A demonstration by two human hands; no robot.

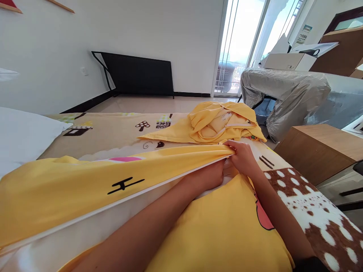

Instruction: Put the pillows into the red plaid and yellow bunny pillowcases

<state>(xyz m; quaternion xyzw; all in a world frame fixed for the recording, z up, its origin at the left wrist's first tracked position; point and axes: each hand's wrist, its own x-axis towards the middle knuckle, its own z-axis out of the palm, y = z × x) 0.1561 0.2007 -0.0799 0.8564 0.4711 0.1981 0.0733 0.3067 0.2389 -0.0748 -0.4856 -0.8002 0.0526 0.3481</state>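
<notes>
A yellow fabric cover (121, 181) with black and pink print and a white-lined edge stretches across the bed in front of me. My right hand (240, 155) pinches its taut edge near the middle of the view. Just below that edge, my left hand (213, 176) is closed by the pale inner side, fingers mostly hidden; what it grips cannot be made out. My left forearm crosses between the stretched layer and another yellow fabric part (215, 230) lying closest to me. Beyond both hands sits a crumpled yellow printed cloth (224, 122).
The bed has a beige, brown and white patterned blanket (309, 204). A white pillow (28, 132) lies at left. A wooden cabinet (329, 147) and plastic-wrapped furniture (286, 88) bearing boxes stand at right. A black panel (138, 73) leans against the far wall.
</notes>
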